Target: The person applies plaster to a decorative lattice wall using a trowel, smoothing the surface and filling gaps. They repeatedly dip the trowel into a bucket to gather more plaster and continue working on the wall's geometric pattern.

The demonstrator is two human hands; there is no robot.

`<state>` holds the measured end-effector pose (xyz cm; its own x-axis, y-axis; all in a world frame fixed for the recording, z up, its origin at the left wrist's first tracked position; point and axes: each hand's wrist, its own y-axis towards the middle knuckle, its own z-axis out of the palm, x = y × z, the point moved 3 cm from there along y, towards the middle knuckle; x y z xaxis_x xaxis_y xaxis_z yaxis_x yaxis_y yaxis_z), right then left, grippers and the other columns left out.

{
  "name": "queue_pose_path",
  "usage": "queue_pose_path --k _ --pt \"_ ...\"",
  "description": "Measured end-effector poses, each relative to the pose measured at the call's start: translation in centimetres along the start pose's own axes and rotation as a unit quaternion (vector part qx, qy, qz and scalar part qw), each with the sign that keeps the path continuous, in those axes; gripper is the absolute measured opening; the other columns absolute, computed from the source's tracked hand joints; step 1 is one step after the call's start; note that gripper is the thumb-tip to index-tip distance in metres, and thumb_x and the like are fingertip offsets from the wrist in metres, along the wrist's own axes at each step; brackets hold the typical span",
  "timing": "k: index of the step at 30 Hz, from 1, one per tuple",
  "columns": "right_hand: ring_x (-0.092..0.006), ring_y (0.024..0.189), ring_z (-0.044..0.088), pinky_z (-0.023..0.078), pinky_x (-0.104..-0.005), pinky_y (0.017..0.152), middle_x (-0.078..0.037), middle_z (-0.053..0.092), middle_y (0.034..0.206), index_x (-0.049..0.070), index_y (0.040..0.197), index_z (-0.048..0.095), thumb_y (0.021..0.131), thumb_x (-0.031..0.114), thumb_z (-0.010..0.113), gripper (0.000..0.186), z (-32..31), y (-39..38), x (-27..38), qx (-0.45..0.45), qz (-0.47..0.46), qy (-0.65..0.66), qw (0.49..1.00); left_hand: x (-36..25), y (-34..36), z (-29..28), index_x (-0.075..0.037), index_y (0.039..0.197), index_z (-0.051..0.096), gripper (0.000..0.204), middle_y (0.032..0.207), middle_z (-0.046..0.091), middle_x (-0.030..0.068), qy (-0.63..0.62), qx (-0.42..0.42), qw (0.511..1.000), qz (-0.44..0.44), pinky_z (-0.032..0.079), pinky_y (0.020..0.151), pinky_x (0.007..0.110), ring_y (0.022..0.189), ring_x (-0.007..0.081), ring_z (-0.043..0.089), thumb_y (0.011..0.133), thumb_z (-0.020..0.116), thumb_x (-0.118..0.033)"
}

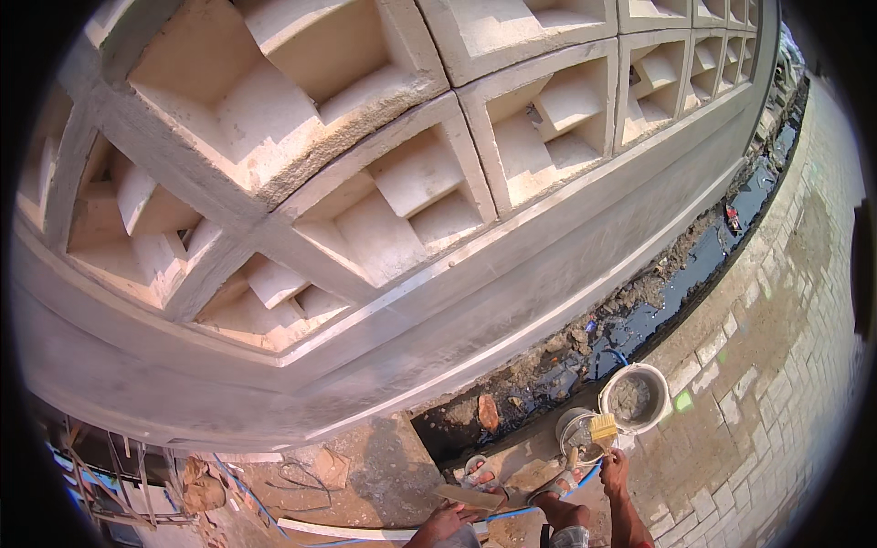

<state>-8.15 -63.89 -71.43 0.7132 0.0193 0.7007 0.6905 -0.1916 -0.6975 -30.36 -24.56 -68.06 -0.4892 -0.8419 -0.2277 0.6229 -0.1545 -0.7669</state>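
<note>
My right hand (615, 472) is at the lower edge, closed around the handle of a flat paintbrush (603, 427) with pale yellow bristles. The bristles are over a small round tin (572, 427). My left hand (445, 524) is lower left of it and grips one end of a flat wooden float (473, 497), which lies across just above my sandalled feet (478, 471). A white bucket (657, 382) with grey mortar in it stands just right of the tin.
A grey plastered wall (384, 356) topped by pale concrete lattice blocks (402, 192) fills the upper left. A ditch of dark water and rubble (676, 274) runs along its foot. Brick paving (776, 365) lies to the right, rods and blue cord (137, 475) lower left.
</note>
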Motion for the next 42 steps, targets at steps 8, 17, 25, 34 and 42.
queue_pose_path --k 8,17,25,34,42 --pt "-0.0108 0.064 0.055 0.045 -0.0266 0.059 -0.003 0.063 0.083 -0.002 0.119 0.061 0.09 0.014 0.063 0.033 -0.4 -14.2 36.8 0.137 -0.359 -0.085 0.919 -4.6 -4.7 10.6 -0.011 0.135 0.046 0.046 0.137 0.053 0.0122 0.147 -0.056 0.987 0.022 0.043 0.103 0.052 0.127 0.0316 0.051 0.093 0.063 -0.018" --pt "-0.0259 0.084 0.066 0.05 -0.0356 0.078 -0.018 0.07 0.095 0.002 0.117 0.065 0.083 0.008 0.065 0.034 2.4 -30.0 67.6 0.107 -0.654 -0.33 0.672 -7.1 -9.3 7.5 -0.007 0.125 0.046 0.037 0.122 0.059 0.014 0.049 -0.058 0.983 0.167 0.05 0.093 0.053 0.108 0.0342 0.062 0.094 0.063 -0.015" --pt "-0.0299 0.081 0.066 0.05 -0.0381 0.078 -0.018 0.071 0.095 0.004 0.115 0.067 0.081 0.01 0.066 0.035 6.2 -29.5 76.0 0.098 -0.664 -0.411 0.617 -4.6 -13.7 3.8 -0.003 0.129 0.043 0.046 0.12 0.06 0.0196 0.032 -0.158 0.967 0.199 0.05 0.09 0.051 0.112 0.0387 0.06 0.093 0.065 -0.024" --pt "-0.0321 0.084 0.068 0.05 -0.037 0.08 -0.021 0.07 0.095 0.003 0.114 0.069 0.08 0.006 0.066 0.035 5.0 -35.3 77.1 0.036 -0.733 -0.353 0.58 -1.0 -11.6 -4.7 -0.006 0.105 0.057 0.037 0.088 0.057 0.0071 0.0 -0.124 0.976 0.179 0.046 0.063 0.04 0.077 0.0235 0.053 0.097 0.048 -0.041" --pt "-0.0385 0.092 0.064 0.051 -0.0423 0.085 -0.019 0.069 0.101 0.006 0.11 0.07 0.079 0.008 0.063 0.033 6.8 -34.3 78.1 0.023 -0.749 -0.425 0.508 -2.7 -11.8 -2.9 -0.004 0.116 0.05 0.039 0.102 0.058 0.0125 0.014 -0.149 0.97 0.191 0.049 0.073 0.044 0.091 0.0305 0.057 0.095 0.056 -0.035"
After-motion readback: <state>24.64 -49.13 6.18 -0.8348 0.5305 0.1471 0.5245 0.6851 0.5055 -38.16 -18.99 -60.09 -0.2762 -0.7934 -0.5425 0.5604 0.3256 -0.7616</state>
